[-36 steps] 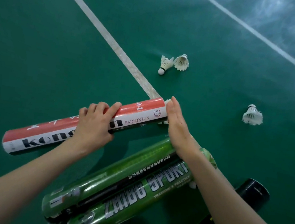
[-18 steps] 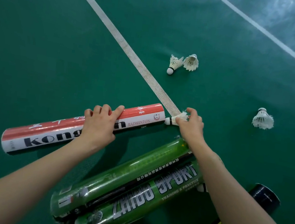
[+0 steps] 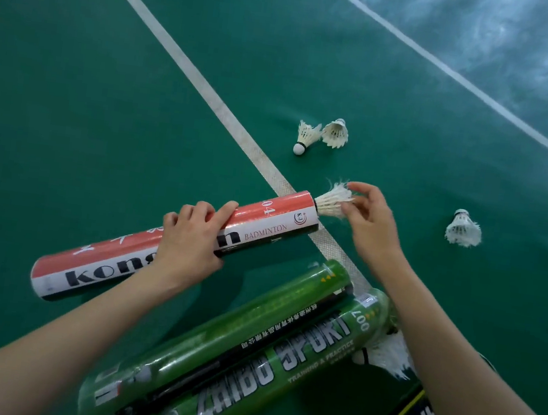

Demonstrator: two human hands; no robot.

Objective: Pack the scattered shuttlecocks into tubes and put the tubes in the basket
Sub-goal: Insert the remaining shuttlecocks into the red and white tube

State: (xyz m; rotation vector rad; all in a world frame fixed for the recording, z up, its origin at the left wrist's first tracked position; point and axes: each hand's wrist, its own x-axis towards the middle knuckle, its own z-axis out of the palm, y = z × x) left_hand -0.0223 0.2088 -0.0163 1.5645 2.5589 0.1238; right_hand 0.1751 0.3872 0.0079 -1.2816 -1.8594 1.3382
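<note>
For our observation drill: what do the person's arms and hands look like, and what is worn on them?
Left hand and right hand are bare: no gloves, rings or watch show. Both forearms are bare too, no sleeve in view.

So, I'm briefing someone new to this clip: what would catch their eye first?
The red-and-white tube at centre, gripped by the left hand, with the right hand pinching a shuttlecock at its open end. Next, two green tubes lie in the near foreground, and loose shuttlecocks dot the green court beyond.
</note>
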